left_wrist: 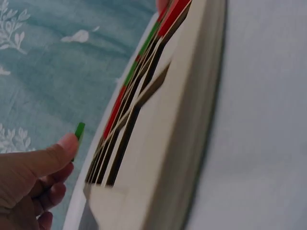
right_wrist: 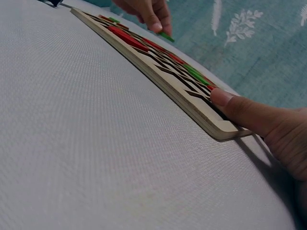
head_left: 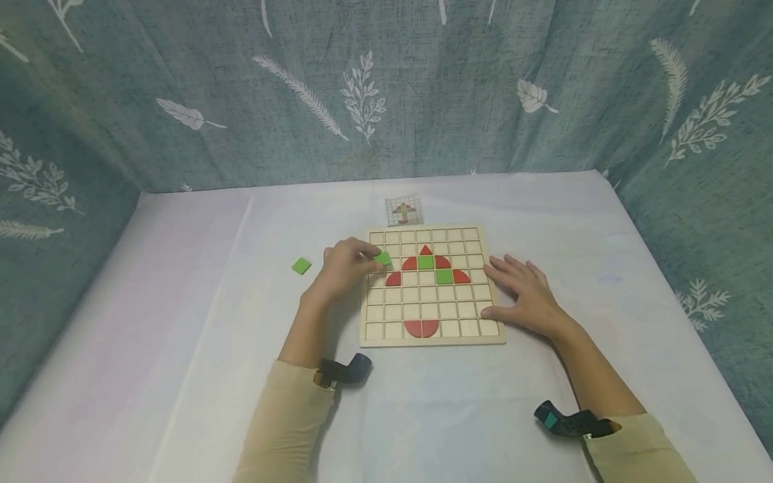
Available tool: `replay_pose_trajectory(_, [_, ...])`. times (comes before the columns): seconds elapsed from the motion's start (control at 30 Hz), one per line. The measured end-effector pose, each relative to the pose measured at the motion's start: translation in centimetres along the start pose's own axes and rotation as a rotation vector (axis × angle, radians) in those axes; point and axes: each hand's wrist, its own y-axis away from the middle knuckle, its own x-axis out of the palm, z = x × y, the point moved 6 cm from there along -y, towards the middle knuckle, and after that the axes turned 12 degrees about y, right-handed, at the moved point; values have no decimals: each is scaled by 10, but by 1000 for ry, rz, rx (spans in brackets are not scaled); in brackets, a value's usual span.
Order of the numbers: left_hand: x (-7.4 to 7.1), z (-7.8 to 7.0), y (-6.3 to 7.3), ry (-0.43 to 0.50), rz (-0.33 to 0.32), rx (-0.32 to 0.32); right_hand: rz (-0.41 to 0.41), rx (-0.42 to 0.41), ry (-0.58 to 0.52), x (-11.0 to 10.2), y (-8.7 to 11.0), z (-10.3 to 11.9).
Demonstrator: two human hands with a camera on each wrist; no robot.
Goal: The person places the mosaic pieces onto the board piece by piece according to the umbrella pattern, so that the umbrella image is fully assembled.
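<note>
My left hand [head_left: 347, 268] pinches a small green square tile [head_left: 383, 258] between thumb and fingertips, over the left side of a wooden grid board [head_left: 431, 343]. In the right wrist view this tile [right_wrist: 166, 36] is held at a tilt above the board. My right hand [head_left: 524, 294] rests at the board's right edge, fingers spread, with the thumb [right_wrist: 222, 97] on its rim. Set in the grid are a red triangle [head_left: 425, 250], several red quarter-circle pieces [head_left: 393, 279] and two green squares [head_left: 444, 276]. Two more red quarter circles [head_left: 421, 329] form a half-disc in the bottom row.
A loose green square [head_left: 301, 265] lies on the white cloth left of the board. Behind the board is a small pattern card [head_left: 404, 210] showing a red and green figure on a grid. A leaf-patterned teal curtain [head_left: 423, 100] borders the table at the back and sides.
</note>
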Motion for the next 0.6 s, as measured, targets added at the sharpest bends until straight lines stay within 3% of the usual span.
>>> replay_pose_trajectory(0.23, [19, -11, 0, 6, 93, 77, -9, -3, 6, 0, 0, 0])
replay_pose_trajectory(0.6, [37, -19, 4, -88, 133, 150, -2, 11, 1, 1, 0, -1])
